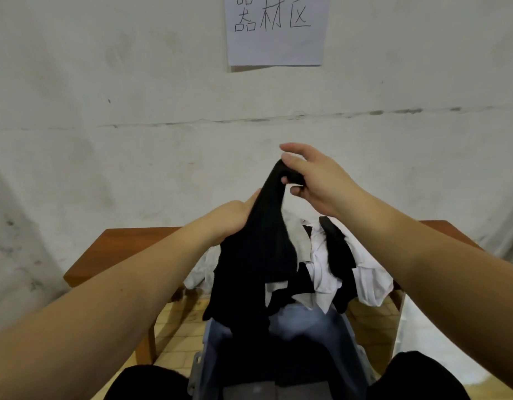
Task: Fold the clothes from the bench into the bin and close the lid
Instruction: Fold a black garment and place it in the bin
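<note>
Both hands are on one black garment (258,255) that I am holding up above the bin (347,347). My right hand (315,180) pinches its top end between thumb and fingers, index finger sticking out straight; my left hand (235,217) grips the cloth lower down, fingers curled into it as far as I can see. The rest hangs loose, its tail trailing toward the open bin (a dark interior, contents hard to read). Behind it, a heap of white and black clothes (344,264) lies on the wooden bench (116,249), some spilling over the front edge. My worry: the dangling end may drag that overhanging pile off the bench, or drop into the bin bunched rather than folded. A thin pinch on slippery fabric could also let go mid-fold.
</note>
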### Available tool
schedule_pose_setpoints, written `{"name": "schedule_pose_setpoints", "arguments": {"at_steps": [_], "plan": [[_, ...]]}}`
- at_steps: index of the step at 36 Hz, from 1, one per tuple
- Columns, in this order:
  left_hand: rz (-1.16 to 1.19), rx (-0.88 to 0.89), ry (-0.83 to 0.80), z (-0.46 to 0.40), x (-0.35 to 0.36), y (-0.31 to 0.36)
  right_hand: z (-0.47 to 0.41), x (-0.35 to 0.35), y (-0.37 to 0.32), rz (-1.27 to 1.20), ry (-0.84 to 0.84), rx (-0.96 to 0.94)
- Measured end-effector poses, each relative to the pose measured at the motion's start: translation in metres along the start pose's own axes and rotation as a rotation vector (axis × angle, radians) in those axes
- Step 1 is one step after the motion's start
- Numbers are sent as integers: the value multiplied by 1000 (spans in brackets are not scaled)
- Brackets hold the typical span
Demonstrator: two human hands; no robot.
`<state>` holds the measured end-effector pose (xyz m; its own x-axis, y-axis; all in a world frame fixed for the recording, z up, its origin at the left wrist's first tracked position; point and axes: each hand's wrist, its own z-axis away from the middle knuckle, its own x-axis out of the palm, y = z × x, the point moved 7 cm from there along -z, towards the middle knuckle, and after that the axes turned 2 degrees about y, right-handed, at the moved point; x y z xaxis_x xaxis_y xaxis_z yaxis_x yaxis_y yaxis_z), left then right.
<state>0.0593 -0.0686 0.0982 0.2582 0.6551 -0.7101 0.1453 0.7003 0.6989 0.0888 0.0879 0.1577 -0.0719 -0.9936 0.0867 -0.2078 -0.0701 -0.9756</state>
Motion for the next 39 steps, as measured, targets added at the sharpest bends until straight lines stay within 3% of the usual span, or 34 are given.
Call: {"name": "schedule_pose_setpoints", "arguments": {"at_steps": [4,8,11,16,20,26,31,39], "plan": [[303,198,155,8,-10,19,-3,16,-18,-115,-44,-20],[418,350,286,22,-13,30,-3,27,-28,-146,-113,-32],[443,352,373,33,-7,34,-4,30,-33,-151,-180,-49],[513,252,458,21,-5,33,-1,35,-39,150,-248,-170],[340,225,489,5,-6,34,-4,27,-40,319,-138,-263],[359,204,497,-1,-3,39,-5,6,-41,338,18,-326],[228,251,483,-2,-3,48,-2,4,-40,422,101,-356],[-81,78,347,-20,-6,-22,-9,-56,-47,304,370,-313]]}}
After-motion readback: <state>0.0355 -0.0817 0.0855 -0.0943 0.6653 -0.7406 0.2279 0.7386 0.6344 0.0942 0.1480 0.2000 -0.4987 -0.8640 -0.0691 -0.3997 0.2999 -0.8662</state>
